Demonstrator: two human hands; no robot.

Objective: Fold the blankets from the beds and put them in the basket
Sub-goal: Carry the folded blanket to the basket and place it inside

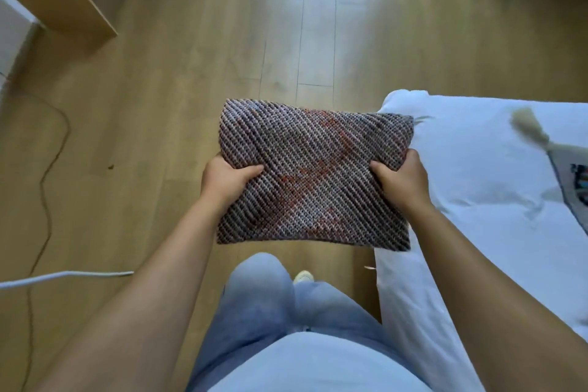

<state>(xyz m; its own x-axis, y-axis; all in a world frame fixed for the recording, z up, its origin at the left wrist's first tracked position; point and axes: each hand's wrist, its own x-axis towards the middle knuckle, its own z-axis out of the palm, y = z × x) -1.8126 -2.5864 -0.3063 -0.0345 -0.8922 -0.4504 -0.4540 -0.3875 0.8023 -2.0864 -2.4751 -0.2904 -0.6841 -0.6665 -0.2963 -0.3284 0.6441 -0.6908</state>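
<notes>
The folded rectangular woven blanket, grey and white with red patches in diagonal ribs, is held flat in the air above the light wooden plank floor, in front of the person's pale blue trousers.

The left hand grips the blanket's 9 o'clock edge: the thumb lies on the top face and the fingers are hidden beneath. The right hand grips the 3 o'clock edge in the same manner. The blanket spans the gap between both hands.

The white-sheeted bed lies at 3 o'clock of the blanket; the blanket's 3 o'clock edge overlaps the bed's near corner in view. A second patterned cloth with a cream tassel lies on the bed at the far 3 o'clock side.

A white cable and a thin dark cord lie on the floor at 9 o'clock.
</notes>
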